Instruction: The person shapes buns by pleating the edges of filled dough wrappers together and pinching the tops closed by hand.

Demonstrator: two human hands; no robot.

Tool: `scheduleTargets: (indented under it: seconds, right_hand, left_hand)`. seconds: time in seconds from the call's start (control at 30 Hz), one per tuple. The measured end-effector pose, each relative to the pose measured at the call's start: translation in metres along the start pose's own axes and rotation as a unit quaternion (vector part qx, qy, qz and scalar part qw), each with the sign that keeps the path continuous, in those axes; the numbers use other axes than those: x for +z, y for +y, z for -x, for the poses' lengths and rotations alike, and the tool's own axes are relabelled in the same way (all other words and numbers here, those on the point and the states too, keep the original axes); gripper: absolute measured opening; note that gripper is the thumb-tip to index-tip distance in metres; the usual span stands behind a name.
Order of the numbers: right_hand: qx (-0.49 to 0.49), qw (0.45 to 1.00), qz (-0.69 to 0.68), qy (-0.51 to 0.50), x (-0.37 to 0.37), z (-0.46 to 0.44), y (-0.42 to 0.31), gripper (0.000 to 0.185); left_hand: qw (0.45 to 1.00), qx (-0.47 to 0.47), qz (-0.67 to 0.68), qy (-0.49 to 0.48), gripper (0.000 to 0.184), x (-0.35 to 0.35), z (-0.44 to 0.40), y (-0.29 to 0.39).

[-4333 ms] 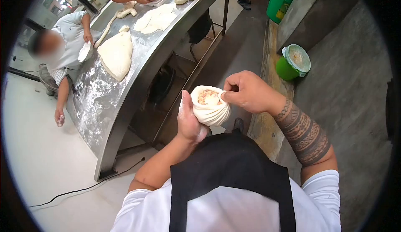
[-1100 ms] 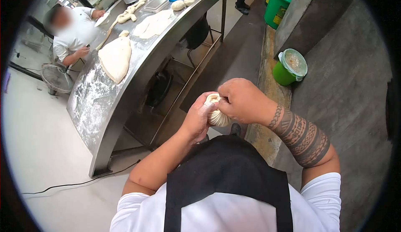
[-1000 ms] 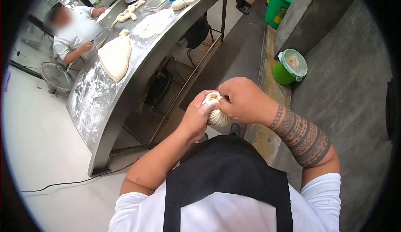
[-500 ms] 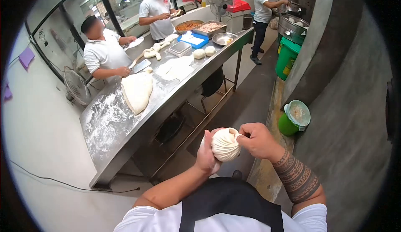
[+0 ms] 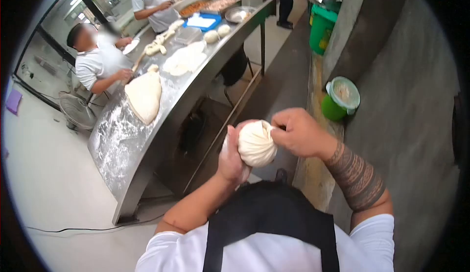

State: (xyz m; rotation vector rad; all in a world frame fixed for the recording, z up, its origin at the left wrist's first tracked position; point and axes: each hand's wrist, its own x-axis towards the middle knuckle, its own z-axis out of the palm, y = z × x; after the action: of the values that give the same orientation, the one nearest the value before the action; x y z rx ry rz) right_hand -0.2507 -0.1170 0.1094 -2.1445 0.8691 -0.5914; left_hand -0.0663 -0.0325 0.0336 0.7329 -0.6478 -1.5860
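Pleated bun (image 5: pixel 256 147), held in midair betw. both hands, just beyond the top of the black apron (image 5: pixel 269 208) and apart fr. the tabletop (image 5: pixel 117 159). L hand (image 5: pixel 231 155): cupped round the bun's L side, thumb raised alongside, supporting the wt.; fingers behind the bun largely hidden. R hand (image 5: pixel 299 134): thumb & forefinger pinched the dough at the bun's upper R rim, other fingers curled in. Folds ran down fr. the rim over the bun's near side; the top looked gathered, but whether a gap remained there could not be told.

Tabletop, metal, stood to the L, its near end dusted w/ flour. On it, fr. near to far: a lg. dough slab (image 5: pixel 144 95); a flat dough sheet (image 5: pixel 185 59); a knobbly dough rope (image 5: pixel 157 45); 2 round buns (image 5: pixel 211 37) side by side nr. the edge; a blue tray (image 5: pixel 216 23) w/ sth. white in it; a metal bowl (image 5: pixel 240 14); and, at the far end, a pan of reddish-brown food (image 5: pixel 193 9) next to a pan of paler food (image 5: pixel 221 5).

Co-worker in white (image 5: pixel 100 63) stood at the tabletop's far side, one hand nr. the slab; a 2nd co-worker (image 5: pixel 154 5) stood farther back. Floor fan (image 5: pixel 77 110) at far L. To the R, on the floor: a green bucket (image 5: pixel 334 108) w/ a pale cover, & a taller green bin (image 5: pixel 322 29) behind.
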Motion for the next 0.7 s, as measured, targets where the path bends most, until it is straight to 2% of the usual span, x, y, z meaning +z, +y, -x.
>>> scheduleTargets:
  seconds: [0.1, 0.23, 0.37, 0.47, 0.53, 0.6, 0.63, 0.7]
  right_hand:
    - [0.036, 0.999, -0.033, -0.017, 0.001, 0.003, -0.007, 0.027]
    - [0.004, 1.000, 0.029, 0.012, 0.002, 0.003, -0.006, 0.022]
    - [0.046, 0.998, -0.012, -0.043, 0.001, -0.001, -0.012, 0.022]
    - [0.064, 0.994, -0.063, -0.057, 0.009, -0.006, -0.009, 0.022]
    - [0.064, 0.990, -0.115, -0.043, 0.026, -0.009, -0.001, 0.022]
    - [0.057, 0.990, -0.118, -0.048, 0.040, -0.010, -0.001, 0.022]
    - [0.052, 0.990, -0.119, -0.051, 0.045, -0.011, -0.004, 0.022]
    - [0.065, 0.993, -0.083, -0.053, 0.046, -0.013, -0.011, 0.023]
  left_hand:
    - [1.000, -0.020, 0.010, -0.008, 0.080, -0.002, 0.004, 0.005]
    - [0.999, -0.044, -0.006, 0.004, 0.081, -0.003, 0.007, 0.012]
    - [0.997, -0.074, -0.005, -0.013, 0.083, -0.010, 0.009, 0.019]
    - [0.999, -0.032, 0.008, -0.019, 0.074, -0.014, 0.011, 0.023]
    - [0.999, -0.024, 0.033, 0.019, 0.075, -0.021, 0.016, 0.018]
    - [0.997, -0.009, 0.056, 0.043, 0.075, -0.030, 0.020, 0.011]
    - [0.998, 0.023, 0.062, 0.008, 0.075, -0.040, 0.019, 0.006]
    - [0.997, 0.038, 0.065, 0.021, 0.074, -0.047, 0.022, 0.002]
